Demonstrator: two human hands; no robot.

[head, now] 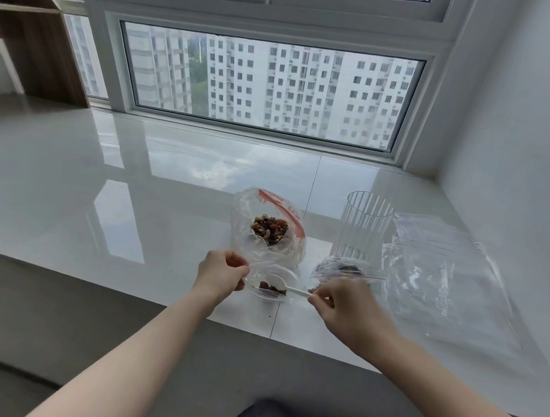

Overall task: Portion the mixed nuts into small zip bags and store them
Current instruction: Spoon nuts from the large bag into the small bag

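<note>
- Step in hand, as I judge it: sealing a small zip bag (270, 285) that already has its portion. To do it well, keep the strip taut between both hands, run the pinch along its whole length, and press out air before the last bit closes.
- The left hand (221, 272) has its fingers curled and pinches the left end of the bag's top strip, near the front edge of the ledge (97, 188).
- The bag holds a small dark clump of mixed nuts at its bottom, far from full. Keeping it upright should stop the nuts from creeping into the zip track.
- Just behind it, toward the window, stands the large bag (269, 228), mouth open with a red zip strip, holding the main heap of nuts (269, 230). It looks floppy and could slump if bumped.
- The right hand (344, 305) is also curled, thumb and fingers pinching the right end of the same strip.
- Just behind that hand lies another small bag (345, 271) with something dark inside; whether it is zipped I cannot tell.
- Behind this stands a clear ribbed cup (361, 232), upright; it seems to hold nothing, though its base is hidden.
- At the right end of the ledge, near the wall, lie flat spare bags (437, 278), apparently unfilled, touching or overlapping each other.
</note>
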